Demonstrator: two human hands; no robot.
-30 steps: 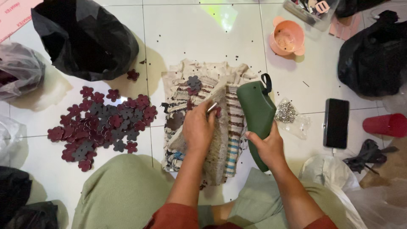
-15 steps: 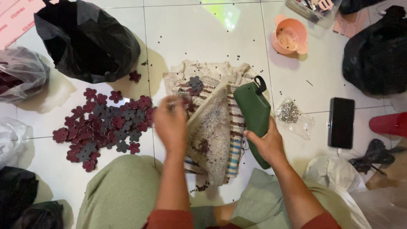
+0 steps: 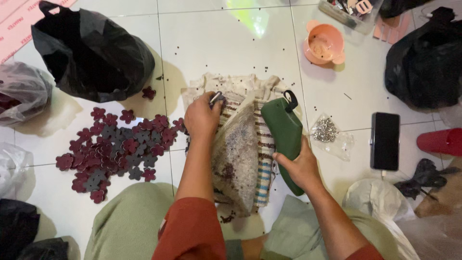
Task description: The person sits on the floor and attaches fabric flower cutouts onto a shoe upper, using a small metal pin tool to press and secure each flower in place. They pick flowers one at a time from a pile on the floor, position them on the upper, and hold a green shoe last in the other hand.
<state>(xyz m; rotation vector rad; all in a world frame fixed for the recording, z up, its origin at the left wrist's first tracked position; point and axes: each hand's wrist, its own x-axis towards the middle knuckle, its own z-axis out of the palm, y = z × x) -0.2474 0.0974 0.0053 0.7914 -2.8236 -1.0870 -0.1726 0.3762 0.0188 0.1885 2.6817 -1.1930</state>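
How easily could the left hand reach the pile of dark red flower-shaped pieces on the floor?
Probably yes. The left hand, pinching a small piece, is right beside the pile of flower-shaped pieces, with only bare floor tile between them.

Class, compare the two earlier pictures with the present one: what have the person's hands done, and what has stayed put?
The left hand swung out toward the flower-shaped pieces, then came back over the striped cloth, pinching a small dark piece. The right hand kept its grip on the green tool. The black bag, pink bowl and phone stayed put.

Bright overhead light, soft shadows, sharp.
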